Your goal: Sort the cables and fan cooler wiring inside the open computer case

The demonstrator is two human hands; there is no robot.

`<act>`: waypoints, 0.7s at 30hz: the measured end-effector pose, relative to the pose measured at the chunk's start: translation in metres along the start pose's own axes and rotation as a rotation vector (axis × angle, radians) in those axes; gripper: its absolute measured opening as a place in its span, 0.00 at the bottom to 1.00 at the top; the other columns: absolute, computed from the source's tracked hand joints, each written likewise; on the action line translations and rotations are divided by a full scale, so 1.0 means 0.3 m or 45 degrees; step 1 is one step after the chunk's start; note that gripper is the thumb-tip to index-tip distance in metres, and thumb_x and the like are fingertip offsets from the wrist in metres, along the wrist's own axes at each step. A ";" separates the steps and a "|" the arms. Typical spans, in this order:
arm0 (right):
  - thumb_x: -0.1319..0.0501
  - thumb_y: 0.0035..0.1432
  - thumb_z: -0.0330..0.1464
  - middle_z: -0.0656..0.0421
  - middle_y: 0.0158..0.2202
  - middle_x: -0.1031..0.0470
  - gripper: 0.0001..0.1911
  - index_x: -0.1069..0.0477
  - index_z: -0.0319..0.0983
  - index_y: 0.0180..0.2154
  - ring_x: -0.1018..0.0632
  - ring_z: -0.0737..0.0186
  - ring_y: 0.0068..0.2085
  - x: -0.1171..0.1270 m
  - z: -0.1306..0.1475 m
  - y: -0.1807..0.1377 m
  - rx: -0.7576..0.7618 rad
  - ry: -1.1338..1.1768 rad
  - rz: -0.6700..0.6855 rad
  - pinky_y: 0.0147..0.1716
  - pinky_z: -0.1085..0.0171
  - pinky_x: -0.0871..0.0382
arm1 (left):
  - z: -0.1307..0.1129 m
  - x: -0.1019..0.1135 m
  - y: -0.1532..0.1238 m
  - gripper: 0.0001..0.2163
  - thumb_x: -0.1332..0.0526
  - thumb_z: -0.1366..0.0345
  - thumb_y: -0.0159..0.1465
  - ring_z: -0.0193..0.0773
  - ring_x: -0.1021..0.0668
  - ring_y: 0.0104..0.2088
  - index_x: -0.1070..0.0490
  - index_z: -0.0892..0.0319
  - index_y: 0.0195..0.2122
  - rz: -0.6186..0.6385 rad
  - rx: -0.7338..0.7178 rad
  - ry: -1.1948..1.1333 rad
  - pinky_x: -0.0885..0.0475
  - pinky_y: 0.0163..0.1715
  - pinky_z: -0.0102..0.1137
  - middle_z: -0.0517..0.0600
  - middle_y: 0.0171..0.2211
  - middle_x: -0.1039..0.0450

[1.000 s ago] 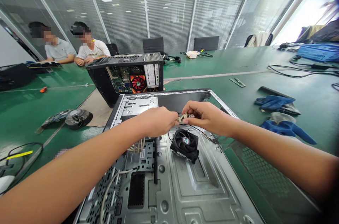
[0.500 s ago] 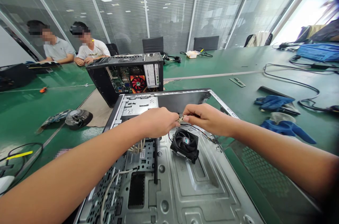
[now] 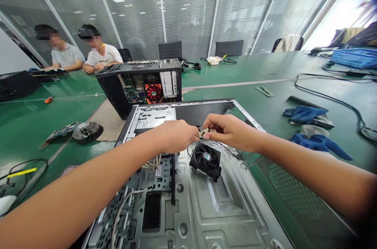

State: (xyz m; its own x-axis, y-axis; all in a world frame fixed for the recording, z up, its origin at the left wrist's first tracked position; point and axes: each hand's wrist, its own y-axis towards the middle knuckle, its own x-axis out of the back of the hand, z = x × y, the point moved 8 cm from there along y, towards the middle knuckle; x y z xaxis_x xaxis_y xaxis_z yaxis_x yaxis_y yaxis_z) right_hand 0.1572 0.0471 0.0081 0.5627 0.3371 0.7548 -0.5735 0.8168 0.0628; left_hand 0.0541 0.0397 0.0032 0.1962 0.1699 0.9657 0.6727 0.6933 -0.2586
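An open grey metal computer case (image 3: 206,209) lies flat in front of me. Over its middle, my left hand (image 3: 173,136) and my right hand (image 3: 228,129) meet, both pinched on a small bundle of pale wires (image 3: 204,132). Just below the hands, a black cooling fan (image 3: 205,160) rests on the case floor, with thin coloured wires running from it towards my right hand. Beige cables (image 3: 153,162) hang under my left wrist.
A second black computer case (image 3: 140,84) stands open behind. Blue gloves (image 3: 309,115) lie to the right on the green table (image 3: 265,68), a round part (image 3: 86,130) to the left, and black cables (image 3: 338,99) far right. Two people sit at the far left.
Both hands stay on the wire bundle, with the right fingers shifting slightly. The black cable at the far right of the table has moved.
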 end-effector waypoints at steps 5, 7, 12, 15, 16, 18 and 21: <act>0.41 0.57 0.41 0.63 0.25 0.34 0.12 0.35 0.38 0.36 0.37 0.68 0.26 -0.001 0.000 -0.002 0.000 0.006 -0.003 0.26 0.66 0.47 | 0.001 0.002 -0.001 0.18 0.56 0.56 0.68 0.42 0.26 0.27 0.29 0.58 0.39 0.000 0.010 0.007 0.37 0.25 0.33 0.56 0.30 0.25; 0.43 0.59 0.41 0.63 0.24 0.35 0.12 0.34 0.38 0.35 0.38 0.68 0.26 -0.003 0.003 -0.003 0.007 -0.024 0.009 0.26 0.66 0.47 | 0.000 0.003 -0.001 0.18 0.56 0.56 0.68 0.42 0.26 0.27 0.29 0.58 0.39 -0.001 0.008 0.005 0.37 0.25 0.33 0.56 0.30 0.25; 0.48 0.62 0.42 0.64 0.23 0.37 0.14 0.33 0.38 0.33 0.39 0.68 0.25 -0.009 0.005 -0.003 0.028 -0.099 0.050 0.26 0.66 0.48 | -0.009 0.009 -0.004 0.18 0.56 0.55 0.68 0.42 0.25 0.27 0.30 0.58 0.38 -0.017 -0.016 0.009 0.38 0.25 0.32 0.56 0.29 0.26; 0.49 0.62 0.42 0.64 0.23 0.37 0.15 0.33 0.38 0.32 0.39 0.68 0.26 -0.011 0.003 -0.001 0.034 -0.107 0.050 0.26 0.66 0.48 | -0.009 0.009 -0.005 0.18 0.56 0.55 0.68 0.42 0.25 0.27 0.30 0.58 0.39 -0.014 -0.008 -0.003 0.37 0.26 0.33 0.55 0.29 0.26; 0.49 0.62 0.42 0.64 0.23 0.37 0.15 0.33 0.38 0.32 0.39 0.68 0.26 -0.011 0.002 -0.001 0.035 -0.104 0.048 0.26 0.66 0.48 | -0.008 0.009 -0.005 0.18 0.56 0.55 0.68 0.42 0.25 0.27 0.30 0.58 0.39 -0.015 -0.003 -0.006 0.36 0.26 0.33 0.55 0.29 0.26; 0.48 0.62 0.42 0.63 0.23 0.37 0.15 0.34 0.38 0.33 0.38 0.68 0.26 -0.010 0.000 0.000 0.033 -0.094 0.038 0.26 0.66 0.47 | -0.004 0.008 -0.004 0.18 0.55 0.55 0.68 0.41 0.25 0.27 0.30 0.58 0.39 -0.017 0.005 -0.007 0.36 0.26 0.32 0.55 0.29 0.26; 0.44 0.60 0.42 0.63 0.25 0.35 0.13 0.34 0.38 0.35 0.37 0.68 0.26 -0.005 -0.002 0.000 0.026 -0.054 0.008 0.27 0.66 0.47 | 0.001 0.008 -0.003 0.17 0.55 0.56 0.68 0.41 0.25 0.27 0.30 0.58 0.38 -0.033 0.004 0.000 0.37 0.25 0.32 0.55 0.29 0.26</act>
State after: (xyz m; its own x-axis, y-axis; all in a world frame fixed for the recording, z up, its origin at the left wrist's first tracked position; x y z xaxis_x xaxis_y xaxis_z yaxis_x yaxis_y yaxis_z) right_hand 0.1567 0.0470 0.0067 0.5334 0.3215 0.7824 -0.5894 0.8047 0.0711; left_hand 0.0538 0.0396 0.0057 0.1791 0.1517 0.9721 0.6752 0.6996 -0.2336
